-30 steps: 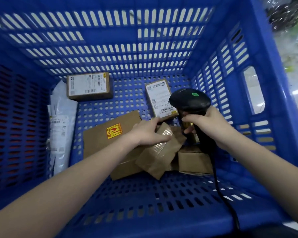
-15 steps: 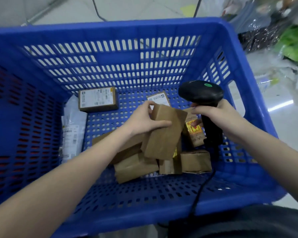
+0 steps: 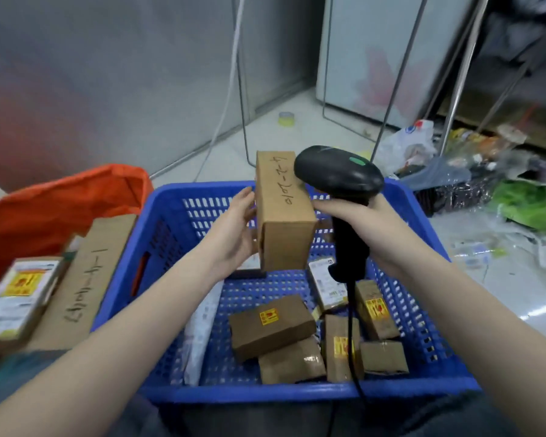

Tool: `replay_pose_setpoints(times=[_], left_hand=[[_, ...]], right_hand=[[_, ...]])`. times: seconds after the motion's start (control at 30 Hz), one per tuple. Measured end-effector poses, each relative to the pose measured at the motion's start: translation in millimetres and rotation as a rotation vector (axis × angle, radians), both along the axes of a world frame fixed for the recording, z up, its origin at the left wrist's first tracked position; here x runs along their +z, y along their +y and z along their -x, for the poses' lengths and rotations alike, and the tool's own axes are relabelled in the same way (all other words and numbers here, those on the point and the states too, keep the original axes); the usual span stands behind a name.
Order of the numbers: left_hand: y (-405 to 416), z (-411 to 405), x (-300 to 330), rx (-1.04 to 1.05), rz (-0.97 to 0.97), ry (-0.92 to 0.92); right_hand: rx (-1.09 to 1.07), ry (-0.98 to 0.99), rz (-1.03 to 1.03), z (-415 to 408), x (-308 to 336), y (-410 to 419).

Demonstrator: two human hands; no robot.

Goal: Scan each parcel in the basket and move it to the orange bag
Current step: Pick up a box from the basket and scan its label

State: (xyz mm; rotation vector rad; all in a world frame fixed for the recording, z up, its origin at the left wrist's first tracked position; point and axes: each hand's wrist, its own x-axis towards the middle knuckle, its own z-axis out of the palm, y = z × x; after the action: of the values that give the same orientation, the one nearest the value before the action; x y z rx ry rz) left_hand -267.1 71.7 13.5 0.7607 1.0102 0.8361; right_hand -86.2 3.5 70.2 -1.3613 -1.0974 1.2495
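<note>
1. Scanning step was in hand: left hand (image 3: 234, 230) gripped a hand-marked cardboard parcel (image 3: 282, 212) upright above the blue basket (image 3: 297, 394), right hand (image 3: 372, 228) clasped round the barcode scanner (image 3: 339, 176), its head just beside the box.
2. Label was not visible; judged the box needed turning toward the scanner.
3. Orange bag (image 3: 60, 203) stood to the left, beyond the basket rim; lifted parcel was clear of the walls. Several parcels remained inside.

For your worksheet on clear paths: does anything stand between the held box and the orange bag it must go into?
Nothing visible blocks the way. The left hand holds the box above the blue basket, higher than its rim. The orange bag lies to the left beyond that rim, mouth open, with parcels in front of it.
</note>
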Motion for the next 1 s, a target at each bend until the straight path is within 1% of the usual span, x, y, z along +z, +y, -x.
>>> replay_pose_setpoints(times=[0.13,0.2,0.27,0.33,0.4,0.5,0.63,0.8,0.9,1.0], left_hand=[[-12.8,24.2,16.3,-0.103,0.121,0.037],[-13.3,36.6,18.7,-0.153,0.188,-0.025],[-13.3,44.0,20.2,-0.227,0.211,-0.110],[-8.6,43.6,15.6,-0.183,0.163,-0.182],[-6.0,39.0,15.4,-0.077,0.096,-0.252],[2.3,39.4,15.2,0.001,0.057,-0.308],[12.7,46.9,12.8,0.008,0.074,-0.352],[14.6,48.9,11.3,-0.061,0.107,-0.386],[13.4,48.5,10.8,-0.041,0.100,-0.448],[12.8,47.3,10.6,-0.044,0.086,-0.455]], right_hand=[[0.051,0.084,-0.033,37.7,12.7,-5.2],[0.049,0.106,-0.029,46.8,13.5,-6.5],[0.037,0.130,-0.021,48.7,11.8,-6.7],[0.022,0.155,-0.021,46.4,9.6,-6.1],[-0.009,0.177,-0.024,41.7,6.6,-5.4],[-0.047,0.211,-0.008,35.5,-1.5,-1.7],[-0.039,0.186,0.030,29.7,-10.1,4.0],[0.008,0.149,0.034,23.4,-9.1,5.9],[0.006,0.155,0.029,19.5,-7.4,4.4],[0.019,0.122,0.014,18.2,-6.7,3.0]])
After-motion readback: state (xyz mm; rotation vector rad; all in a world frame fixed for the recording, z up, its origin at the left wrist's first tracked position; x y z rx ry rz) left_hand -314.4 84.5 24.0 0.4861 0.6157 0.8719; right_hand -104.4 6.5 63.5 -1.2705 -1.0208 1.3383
